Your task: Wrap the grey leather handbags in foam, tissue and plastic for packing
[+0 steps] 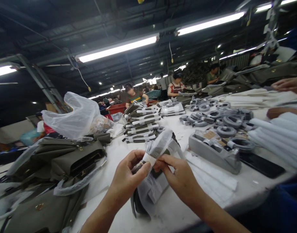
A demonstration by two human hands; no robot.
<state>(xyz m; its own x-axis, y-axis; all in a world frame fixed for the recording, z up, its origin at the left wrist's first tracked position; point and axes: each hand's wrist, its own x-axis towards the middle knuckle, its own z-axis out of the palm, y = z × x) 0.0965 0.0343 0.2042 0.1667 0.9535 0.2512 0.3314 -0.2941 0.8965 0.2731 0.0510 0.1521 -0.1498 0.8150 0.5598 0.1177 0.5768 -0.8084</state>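
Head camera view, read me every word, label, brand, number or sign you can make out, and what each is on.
No words or numbers can be read.
Gold-coloured metal emblem on the lower-left olive-green bag: too small and blurred to read.
White wrapping strip in the left hand and right hand: no legible lettering.

bare left forearm and right forearm slanting in toward each other from where i'm standing, left hand kinda curled in a snug grip, right hand just beside it doing a tight little thumb-and-finger pinch
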